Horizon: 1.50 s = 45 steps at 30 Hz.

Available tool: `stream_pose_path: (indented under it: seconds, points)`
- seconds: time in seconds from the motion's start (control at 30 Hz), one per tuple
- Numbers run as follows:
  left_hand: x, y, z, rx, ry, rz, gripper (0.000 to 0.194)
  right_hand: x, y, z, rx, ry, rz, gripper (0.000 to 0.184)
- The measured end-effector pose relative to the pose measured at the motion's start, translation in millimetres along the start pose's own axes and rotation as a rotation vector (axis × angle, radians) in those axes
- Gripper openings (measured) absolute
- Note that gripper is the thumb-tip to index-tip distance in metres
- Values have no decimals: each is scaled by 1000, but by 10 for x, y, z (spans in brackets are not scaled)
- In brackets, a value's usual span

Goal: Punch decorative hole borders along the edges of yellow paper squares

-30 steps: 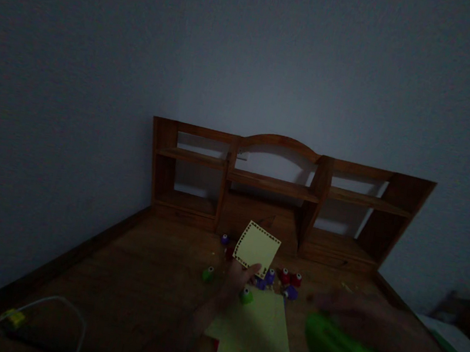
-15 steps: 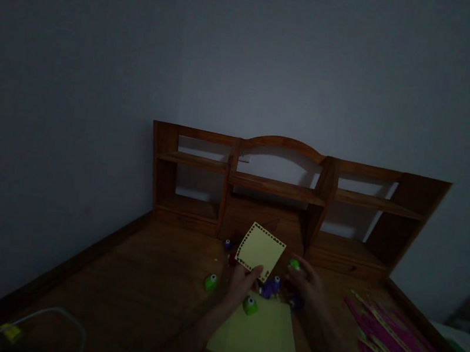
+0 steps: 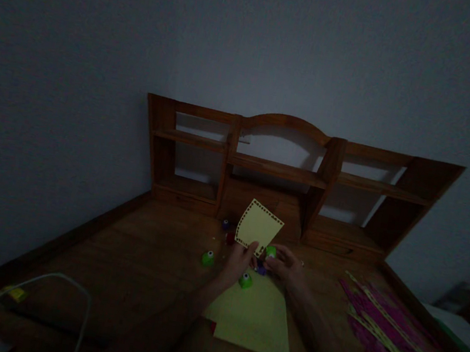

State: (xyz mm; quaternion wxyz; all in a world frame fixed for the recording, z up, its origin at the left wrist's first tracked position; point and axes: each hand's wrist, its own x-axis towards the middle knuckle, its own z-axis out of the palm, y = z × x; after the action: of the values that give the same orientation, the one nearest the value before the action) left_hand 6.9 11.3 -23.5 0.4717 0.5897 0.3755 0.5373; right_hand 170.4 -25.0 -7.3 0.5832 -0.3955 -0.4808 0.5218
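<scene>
My left hand [image 3: 238, 264] pinches the lower edge of a yellow paper square [image 3: 259, 225], which is held up and has small punched shapes along its edges. In my right hand [image 3: 287, 265] is a green paper punch [image 3: 270, 252], close to the square's lower right corner; whether it touches the paper I cannot tell. A second green punch [image 3: 245, 281] rests on larger yellow sheets [image 3: 256, 325] below my hands. Another green punch [image 3: 207, 258] sits left of my left hand. A purple punch [image 3: 261, 270] is partly hidden between the hands.
Another purple punch [image 3: 226, 224] and a red item [image 3: 230, 239] lie behind my left hand. Pink and yellow paper strips [image 3: 389, 328] are heaped at the right. A wooden shelf unit [image 3: 280, 169] stands at the back. A white cord [image 3: 58, 275] loops at the left.
My right hand has moved left with the green punch, up to the paper square's lower right corner. My left hand still holds the square. The whole view has shifted slightly.
</scene>
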Motion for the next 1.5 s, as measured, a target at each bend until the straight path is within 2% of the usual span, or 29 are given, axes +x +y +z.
stream_pose_path:
  seconds: [0.23,0.43,0.6,0.87,1.0,1.23,1.4,1.5]
  points:
    - [36,19,-56,-17,12,25,34,47,90,-24,-26,-49,5,53]
    - [22,38,-61,56,48,16,32,69,163,-44,-28,-43,-13,50]
    - [21,30,-75,56,25,66,28,38,120,-13,-50,-23,-31,51]
    - [-2,78,-59,82,35,57,22,10,82,10,-36,6,-33,54]
    - [12,29,-63,93,26,51,26,13,85,15,-35,10,-31,53]
    - [-49,111,-89,163,-9,0,49,20,88,15,-29,62,-1,49]
    - [-82,177,-99,268,-63,9,53,5,60,14,-24,-29,44,34]
    - [-87,194,-102,306,-73,16,55,-7,51,24,1,-85,68,31]
